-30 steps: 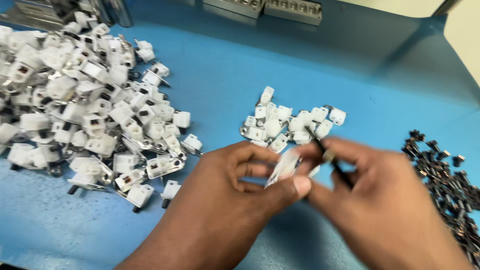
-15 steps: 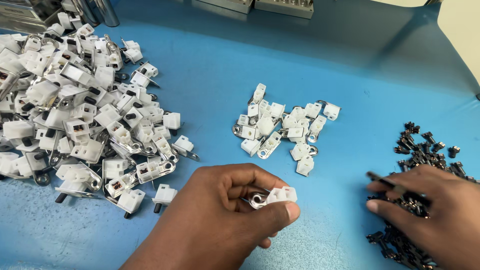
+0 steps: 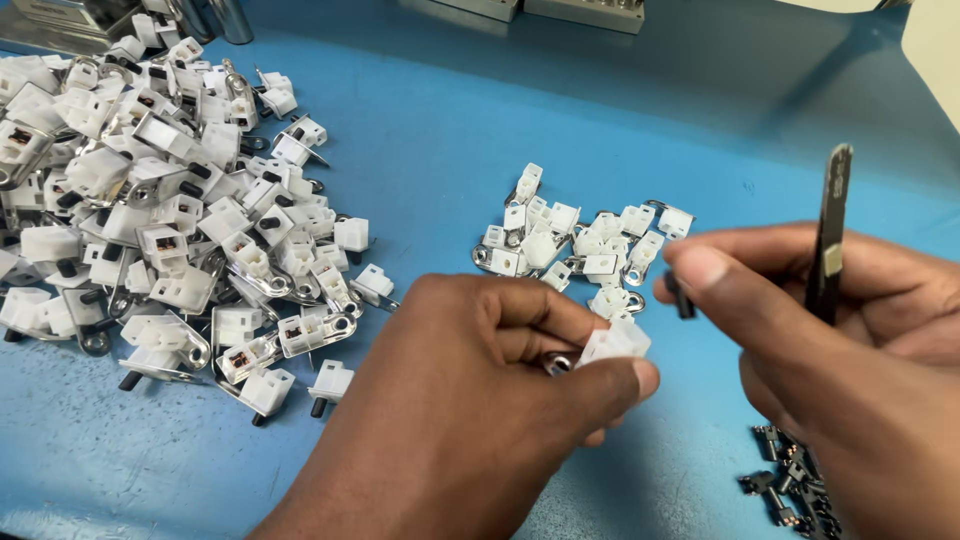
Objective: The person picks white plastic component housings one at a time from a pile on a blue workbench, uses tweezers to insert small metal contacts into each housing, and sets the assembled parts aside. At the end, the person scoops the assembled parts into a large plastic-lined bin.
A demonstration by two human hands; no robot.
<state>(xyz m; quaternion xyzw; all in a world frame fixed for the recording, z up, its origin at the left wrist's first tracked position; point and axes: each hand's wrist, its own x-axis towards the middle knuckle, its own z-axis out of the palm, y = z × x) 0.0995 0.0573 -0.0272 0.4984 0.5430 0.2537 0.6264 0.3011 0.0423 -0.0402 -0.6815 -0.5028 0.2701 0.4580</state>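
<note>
Your right hand (image 3: 850,350) has come back from the loose black parts (image 3: 790,485) at four o'clock, its fingers now pinching black tweezers (image 3: 828,235) with a small dark piece (image 3: 680,298). Your left hand (image 3: 480,400) stays clenched on a white plastic connector block (image 3: 615,342), centre. No containers show; white blocks (image 3: 150,200) lie heaped at ten o'clock.

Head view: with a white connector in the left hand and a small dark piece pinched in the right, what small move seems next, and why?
Probably bring the right hand a little leftward so the small dark piece at its fingertips meets the white connector pinched in the left hand. The two are close but apart, and the black tweezers held in the right hand point up, away from the work.
</note>
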